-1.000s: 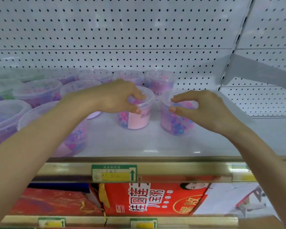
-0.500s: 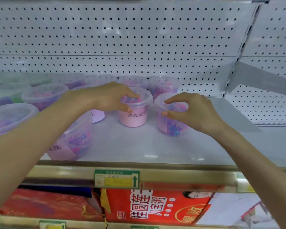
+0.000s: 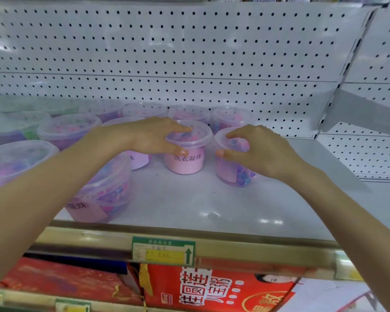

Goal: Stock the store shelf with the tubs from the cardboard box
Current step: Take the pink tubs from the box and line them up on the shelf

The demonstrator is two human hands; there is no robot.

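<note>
- Within the last second, both tubs had slid back along the shelf (image 3: pixel 189 206), and the pink-labelled tub (image 3: pixel 185 163) had turned its label frontward.
- The left hand (image 3: pixel 153 137) gripped that tub's lid rim, and the right hand (image 3: pixel 259 147) pinched the clear tub (image 3: pixel 231 174) just beside it. Both tubs stood on the shelf, so placement looked nearly done.
- Rear tubs (image 3: pixel 230 115) stood close behind, and a larger tub (image 3: pixel 104 197) crowded the left.

A white perforated back panel (image 3: pixel 189 52) fills the upper frame, with a grey slanted bracket (image 3: pixel 365 113) at right. At lower centre, a green-and-yellow price label (image 3: pixel 163 251) bears an up arrow. Below it sits a red carton (image 3: pixel 212 289) printed with white Chinese characters, beside a darker red package (image 3: pixel 61 280) at lower left.
</note>
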